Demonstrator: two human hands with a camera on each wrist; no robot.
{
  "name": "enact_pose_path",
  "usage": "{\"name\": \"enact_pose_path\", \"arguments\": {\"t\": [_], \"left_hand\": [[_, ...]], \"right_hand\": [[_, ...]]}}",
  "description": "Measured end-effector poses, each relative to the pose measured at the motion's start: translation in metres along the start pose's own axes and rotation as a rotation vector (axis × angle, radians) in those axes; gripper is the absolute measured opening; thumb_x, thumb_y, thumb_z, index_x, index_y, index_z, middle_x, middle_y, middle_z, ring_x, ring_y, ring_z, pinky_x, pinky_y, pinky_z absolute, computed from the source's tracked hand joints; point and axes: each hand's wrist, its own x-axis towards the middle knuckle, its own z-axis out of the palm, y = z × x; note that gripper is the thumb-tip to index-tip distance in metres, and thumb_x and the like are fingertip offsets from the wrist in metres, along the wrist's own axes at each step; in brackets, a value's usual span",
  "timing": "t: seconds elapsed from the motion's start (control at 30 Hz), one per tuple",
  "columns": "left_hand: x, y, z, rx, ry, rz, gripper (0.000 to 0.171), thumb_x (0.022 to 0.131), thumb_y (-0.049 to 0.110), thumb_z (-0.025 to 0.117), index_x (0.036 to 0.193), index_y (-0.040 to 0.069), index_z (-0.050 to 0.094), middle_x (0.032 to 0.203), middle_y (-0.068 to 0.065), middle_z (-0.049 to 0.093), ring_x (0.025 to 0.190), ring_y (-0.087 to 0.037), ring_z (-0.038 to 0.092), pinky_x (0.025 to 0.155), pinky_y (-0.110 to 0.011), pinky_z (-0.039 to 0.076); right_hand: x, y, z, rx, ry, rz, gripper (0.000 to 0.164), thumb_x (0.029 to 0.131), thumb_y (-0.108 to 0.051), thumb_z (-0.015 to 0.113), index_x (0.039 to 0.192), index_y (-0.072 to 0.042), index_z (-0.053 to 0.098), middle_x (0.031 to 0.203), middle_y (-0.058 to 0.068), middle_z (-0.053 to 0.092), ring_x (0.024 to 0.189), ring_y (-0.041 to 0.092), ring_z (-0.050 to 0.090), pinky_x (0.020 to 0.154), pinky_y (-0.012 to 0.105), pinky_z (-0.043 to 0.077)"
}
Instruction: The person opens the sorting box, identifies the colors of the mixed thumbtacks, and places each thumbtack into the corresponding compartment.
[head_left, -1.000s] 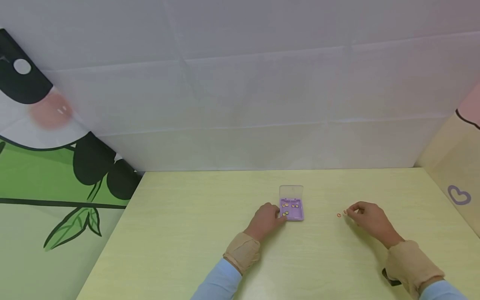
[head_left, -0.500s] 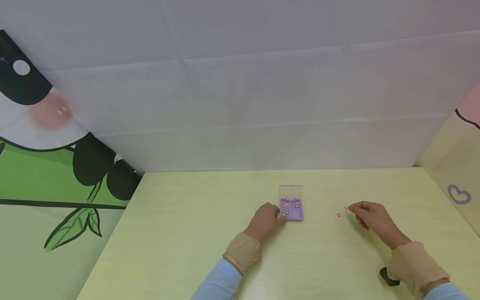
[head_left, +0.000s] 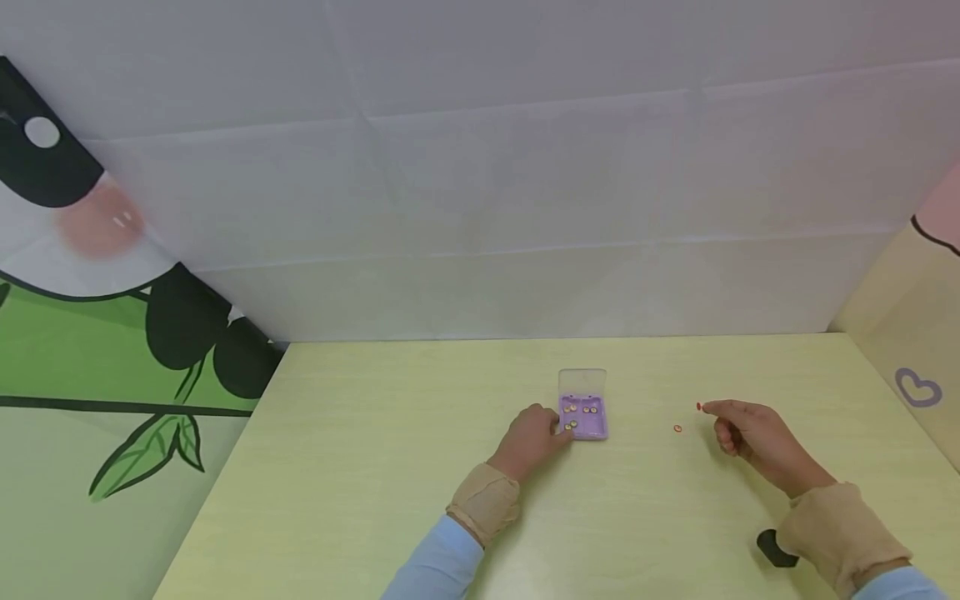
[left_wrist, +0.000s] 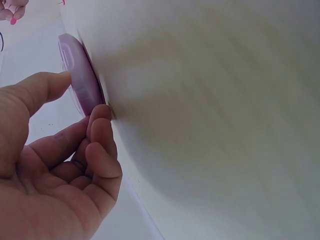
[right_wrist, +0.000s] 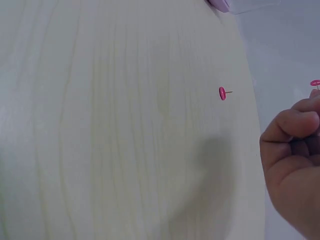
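My left hand (head_left: 527, 439) grips the left edge of a small purple case (head_left: 591, 427), thumb on one side and fingertips at its base in the left wrist view. Its clear lid (head_left: 582, 382) stands open, and several small round yellow studs (head_left: 590, 410) sit inside in pairs. Off to the right, my right hand (head_left: 759, 440) pinches a red stud earring (head_left: 699, 407) at its fingertips, raised over the table. A second stud earring (right_wrist: 222, 93), a red disc with a thin post, lies on the table between the case and that hand.
The pale wood-look table (head_left: 360, 467) ends at a white cloth backdrop (head_left: 465, 208). Printed side panels (head_left: 907, 350) flank it. A black piece (head_left: 777, 548) shows at the right wrist's tan cuff (head_left: 843, 529).
My right hand has lifted one stud earring off the table and drawn back slightly up and right. The left hand and the case have stayed in place.
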Motion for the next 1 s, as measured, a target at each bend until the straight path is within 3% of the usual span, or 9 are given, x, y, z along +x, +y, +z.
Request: {"name": "enact_pose_path", "arguments": {"t": [0.33,0.6,1.0], "left_hand": [[0.0,-0.001,0.0,0.0,-0.008,-0.001,0.03,0.087,0.026,0.065,0.068,0.003,0.061,0.061,0.002,0.037,0.059,-0.011,0.034,0.052,-0.023,0.029],[-0.001,0.002,-0.001,-0.007,-0.008,-0.008,0.03,0.086,0.025,0.066,0.066,0.004,0.058,0.062,0.002,0.037,0.059,-0.011,0.034,0.052,-0.023,0.029],[-0.002,0.003,-0.003,-0.021,-0.015,-0.022,0.033,0.086,0.026,0.066,0.063,0.006,0.053,0.062,0.002,0.036,0.059,-0.011,0.033,0.052,-0.023,0.027]], "right_hand": [[-0.002,-0.002,0.0,0.152,-0.061,-0.026,0.027,0.101,-0.018,0.046,0.089,-0.021,0.07,0.058,-0.013,0.055,0.054,0.004,0.048,0.053,0.02,0.044],[0.0,-0.002,0.001,0.282,-0.138,-0.054,0.035,0.102,-0.011,0.039,0.092,-0.018,0.071,0.059,-0.012,0.057,0.055,0.004,0.049,0.056,0.032,0.023],[0.008,0.001,0.003,0.616,-0.438,-0.169,0.056,0.104,-0.001,0.012,0.093,-0.005,0.068,0.062,-0.001,0.056,0.056,0.017,0.029,0.058,0.032,0.019]]}}
